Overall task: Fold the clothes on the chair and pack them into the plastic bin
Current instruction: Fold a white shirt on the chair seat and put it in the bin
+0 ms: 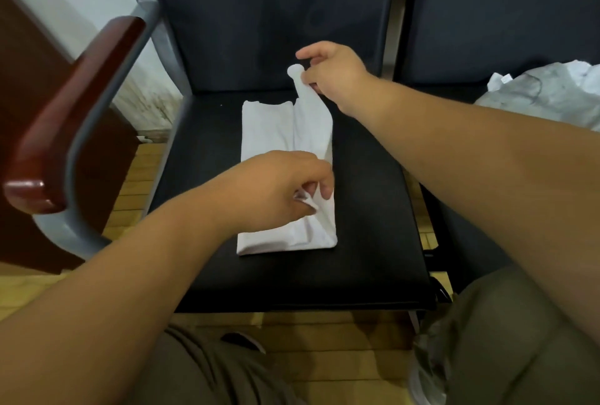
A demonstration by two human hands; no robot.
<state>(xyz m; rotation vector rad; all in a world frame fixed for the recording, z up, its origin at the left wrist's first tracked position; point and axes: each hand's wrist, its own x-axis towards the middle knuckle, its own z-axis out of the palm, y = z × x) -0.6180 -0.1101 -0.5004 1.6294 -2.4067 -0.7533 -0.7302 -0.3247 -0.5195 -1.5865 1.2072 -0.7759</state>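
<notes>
Black padding covers the chair (373, 209) that fills the middle of the frame, and we are using its seat as our folding surface. On it lies the white garment (276, 131), a long narrow strip running from the upper centre down toward the lower middle. Its right-hand flap is lifted and not yet laid flat. At the right edge of the frame a heap of pale clothes (552, 92) sits on the neighbouring chair (487, 14). We see no plastic bin anywhere.

Our left hand (279, 187), at the centre of the frame, has its grip closed in a pinch on the lower part of that raised flap. Our right hand (334, 73), in the upper centre, pinches the narrow strap end of the same flap between thumb and fingers, with the other fingers loosely curled.

We judge the fold half made. The chief danger is uneven pull: if one hand leads, the flap will land skewed and the strip will lose its straight edges. The strap is thin and could slip from so small a pinch, letting the top flop open. The seat looks smooth, so a sideways tug might drag the whole garment toward the seat's edge. With the bin out of sight, we also fear a loose fold coming undone on the carry.
</notes>
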